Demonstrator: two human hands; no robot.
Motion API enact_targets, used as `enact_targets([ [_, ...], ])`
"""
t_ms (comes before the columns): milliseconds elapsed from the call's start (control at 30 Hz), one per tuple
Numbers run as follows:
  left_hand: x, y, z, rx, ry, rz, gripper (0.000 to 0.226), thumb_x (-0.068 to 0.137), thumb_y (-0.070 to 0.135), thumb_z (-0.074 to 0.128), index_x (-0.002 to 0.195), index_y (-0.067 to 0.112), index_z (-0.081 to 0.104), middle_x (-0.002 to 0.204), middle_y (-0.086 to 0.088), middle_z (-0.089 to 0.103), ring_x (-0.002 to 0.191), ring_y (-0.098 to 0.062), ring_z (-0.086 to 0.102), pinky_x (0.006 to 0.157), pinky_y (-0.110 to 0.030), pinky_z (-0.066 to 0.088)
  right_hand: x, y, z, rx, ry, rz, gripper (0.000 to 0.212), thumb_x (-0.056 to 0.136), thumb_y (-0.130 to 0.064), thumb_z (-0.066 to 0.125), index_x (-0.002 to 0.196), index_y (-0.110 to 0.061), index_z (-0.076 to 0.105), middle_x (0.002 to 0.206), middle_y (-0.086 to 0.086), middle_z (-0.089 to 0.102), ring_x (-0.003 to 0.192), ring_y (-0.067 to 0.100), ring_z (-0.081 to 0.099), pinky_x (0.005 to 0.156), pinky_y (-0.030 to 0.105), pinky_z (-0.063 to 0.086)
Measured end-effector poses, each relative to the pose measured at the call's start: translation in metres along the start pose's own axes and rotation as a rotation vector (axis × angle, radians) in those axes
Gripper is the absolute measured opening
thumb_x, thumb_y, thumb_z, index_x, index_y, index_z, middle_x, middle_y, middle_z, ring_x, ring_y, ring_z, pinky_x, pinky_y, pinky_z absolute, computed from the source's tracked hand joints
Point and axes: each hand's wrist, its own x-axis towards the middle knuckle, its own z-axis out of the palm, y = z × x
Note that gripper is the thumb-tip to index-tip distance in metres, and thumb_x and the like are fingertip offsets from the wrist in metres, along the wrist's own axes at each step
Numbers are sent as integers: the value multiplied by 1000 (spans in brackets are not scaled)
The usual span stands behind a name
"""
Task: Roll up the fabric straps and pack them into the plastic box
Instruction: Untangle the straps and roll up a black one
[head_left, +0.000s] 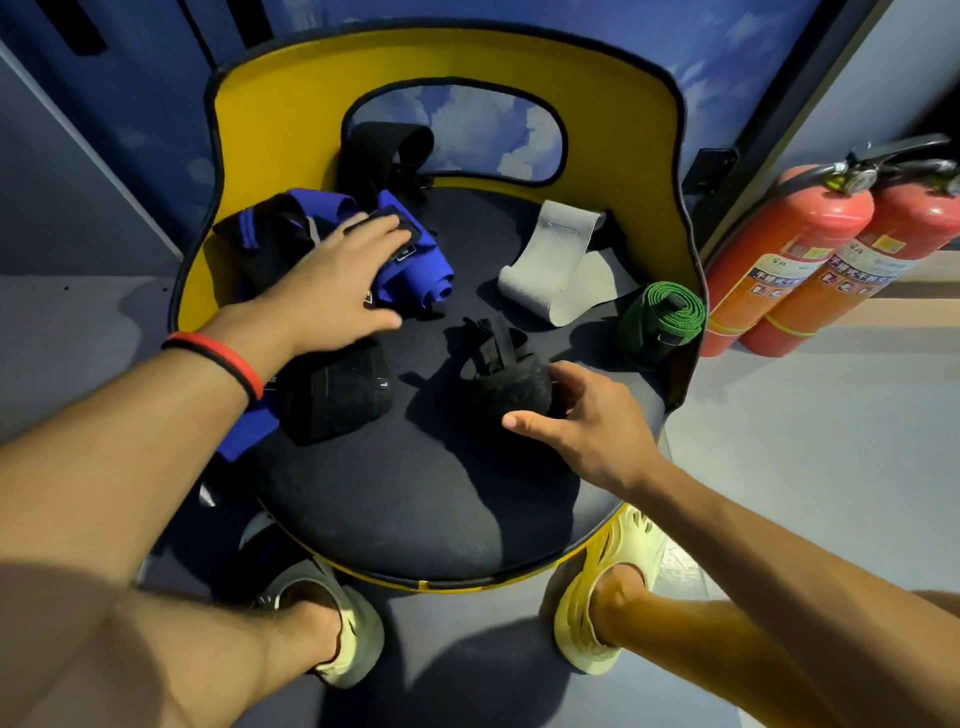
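Several fabric straps lie on the black seat (415, 493) of a yellow-backed chair. My left hand (332, 280) rests flat, fingers straight, on a blue and black strap pile (421, 265) at the left. My right hand (587, 415) curls around the side of a rolled black strap (504, 379) in the middle. A grey band (550, 265) lies loose at the back right. A rolled green strap (665, 312) sits at the right edge. Another black wrap (332, 395) lies under my left wrist. A black strap (384, 150) hangs on the backrest. No plastic box is in view.
The chair's yellow backrest (280, 104) curves round the back and sides of the seat. Two red fire extinguishers (795, 249) stand on the floor at the right. My feet in pale shoes (608, 587) stand below the seat's front edge.
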Motion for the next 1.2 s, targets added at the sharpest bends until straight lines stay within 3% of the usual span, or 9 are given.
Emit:
enact_targets([
  [133, -6, -3, 12, 222, -249, -40, 73, 89, 47, 72, 153, 41, 37, 168, 12, -19, 152, -37, 12, 124, -48, 11, -3, 0, 4, -332, 12, -139, 60, 77, -74, 65, 118, -30, 58, 99, -4, 67, 90, 21, 60, 68, 44, 55],
  [333, -18, 37, 3, -12, 195, 154, 28, 89, 30, 74, 117, 30, 70, 146, 13, 36, 95, -22, 61, 87, -42, 50, -13, 4, 14, -566, 30, -388, 54, 75, -47, 82, 117, -18, 62, 96, -1, 68, 87, 26, 55, 64, 40, 52],
  [400, -21, 45, 15, -193, 61, 236, 20, 89, 26, 73, 108, 31, 73, 133, 17, 48, 87, -9, 65, 86, -38, 53, -16, 4, 18, -603, 10, -441, 56, 75, -45, 81, 120, -18, 62, 100, 0, 68, 88, 26, 54, 67, 40, 51],
  [533, -26, 48, 47, -223, -195, 291, 31, 86, 29, 73, 114, 38, 66, 123, 19, 58, 112, -6, 59, 99, -40, 50, -20, 2, 20, -623, 9, -500, 59, 75, -42, 81, 125, -19, 60, 103, 0, 66, 89, 26, 52, 69, 40, 49],
  [700, -25, 56, 72, -218, -203, 178, 65, 82, 2, 64, 128, 45, 50, 123, 19, 56, 115, -13, 56, 97, -44, 51, -21, 0, 19, -630, 20, -543, 55, 79, -39, 79, 127, -20, 60, 107, 0, 66, 91, 26, 52, 71, 38, 47],
  [833, -19, 56, 77, -146, -67, 170, 40, 92, 15, 63, 125, 39, 66, 121, 17, 60, 114, -14, 58, 93, -40, 50, -20, 3, 19, -632, 61, -568, 47, 83, -37, 71, 125, -19, 61, 109, 0, 66, 92, 27, 53, 73, 38, 45],
  [1000, -12, 63, 80, -156, 59, -86, 20, 98, 27, 60, 116, 26, 68, 119, 5, 60, 104, -22, 62, 88, -42, 52, -25, 6, 21, -653, 50, -570, 46, 87, -38, 68, 128, -20, 58, 115, 1, 65, 96, 28, 55, 76, 40, 47],
  [1133, -12, 69, 80, -314, -125, -336, 26, 96, 21, 55, 119, 25, 44, 90, -3, 69, 73, -21, 71, 78, -41, 57, -31, 7, 23, -642, 1, -565, 48, 87, -37, 69, 130, -19, 57, 116, 1, 65, 97, 28, 54, 76, 41, 51],
  [1200, -11, 69, 81, -397, -102, -386, 43, 90, 13, 57, 129, 26, 43, 92, -3, 68, 80, -24, 71, 81, -43, 58, -33, 7, 23, -622, -29, -564, 53, 85, -37, 75, 132, -19, 57, 116, 1, 66, 96, 27, 55, 76, 41, 53],
])
